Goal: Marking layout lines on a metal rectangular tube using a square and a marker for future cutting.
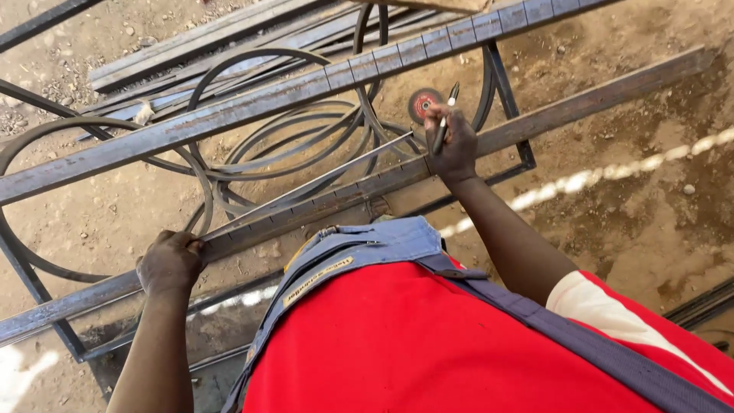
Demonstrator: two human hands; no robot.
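Observation:
A long steel bar [581,103] runs diagonally across a metal stand in front of me. Along it lies a thin metal ruler [306,187]. My left hand [170,262] presses the ruler's near end down on the bar. My right hand [453,143] rests at the ruler's far end and grips a black marker pen [446,118] with its tip pointing up. A second steel bar [252,103] lies parallel farther away, with chalk tick marks across it.
Bent steel rings [264,130] and flat strips [191,46] lie on the sandy ground beyond the bars. A red grinding disc [420,101] sits on the dirt near my right hand. The stand's dark frame [508,99] holds the bars up.

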